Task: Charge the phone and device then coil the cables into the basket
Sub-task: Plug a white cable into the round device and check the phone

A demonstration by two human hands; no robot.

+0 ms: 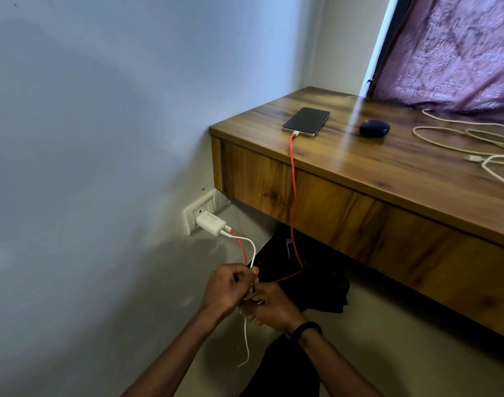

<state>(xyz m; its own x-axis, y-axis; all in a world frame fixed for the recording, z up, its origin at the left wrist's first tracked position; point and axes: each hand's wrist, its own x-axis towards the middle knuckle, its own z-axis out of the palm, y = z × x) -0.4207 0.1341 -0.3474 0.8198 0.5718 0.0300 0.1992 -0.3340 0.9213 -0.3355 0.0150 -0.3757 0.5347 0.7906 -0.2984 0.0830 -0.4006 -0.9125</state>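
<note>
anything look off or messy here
Mostly the loose cream cable, sprawled uncoiled on the desk with its plug free. The earbud case beside the phone has no cable plugged in.

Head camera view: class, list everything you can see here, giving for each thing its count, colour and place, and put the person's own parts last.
phone: one, black screen, on the wooden shelf, red cable plugged in
red cable: one, from the phone over the shelf edge down to the charger
charger: one, white, in the wall socket
white cable: one, from the charger into the hands, end hanging below
earbud case: one, dark blue, on the shelf right of the phone
cream cable: one, loose on the shelf's right
wooden shelf: one, brown
curtain: one, purple, top right
wristband: one, black, right wrist
left hand: grips the white cable
right hand: holds the white cable
</note>
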